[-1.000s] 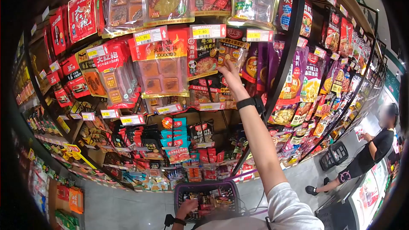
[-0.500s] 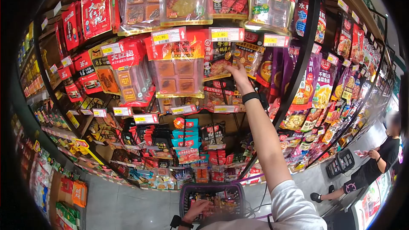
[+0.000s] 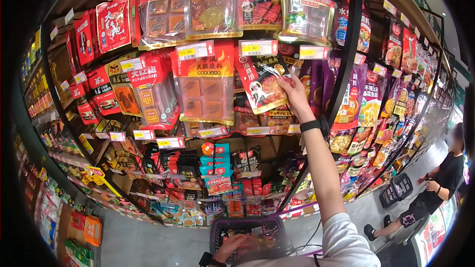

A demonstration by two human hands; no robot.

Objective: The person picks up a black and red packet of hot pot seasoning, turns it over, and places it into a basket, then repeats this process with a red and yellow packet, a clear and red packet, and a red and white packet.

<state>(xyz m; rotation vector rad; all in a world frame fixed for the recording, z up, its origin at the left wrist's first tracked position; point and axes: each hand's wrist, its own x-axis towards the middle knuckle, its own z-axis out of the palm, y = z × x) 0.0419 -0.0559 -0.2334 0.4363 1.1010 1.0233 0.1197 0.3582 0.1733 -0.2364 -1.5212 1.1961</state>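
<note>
Plastic sachet (image 3: 260, 85), pinched at its edge by the right hand (image 3: 296, 94), looks light, floppy, slick; hold the seam.

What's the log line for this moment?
right hand: grips tilted packet | left hand: at purple basket

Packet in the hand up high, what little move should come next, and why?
Probably ease the packet free of the rack and lower it toward the purple basket. The right hand pinches its edge, and it hangs tilted, out of line with its neighbours. The left hand is at the basket below. Whether it has cleared its hook cannot be told.
</note>
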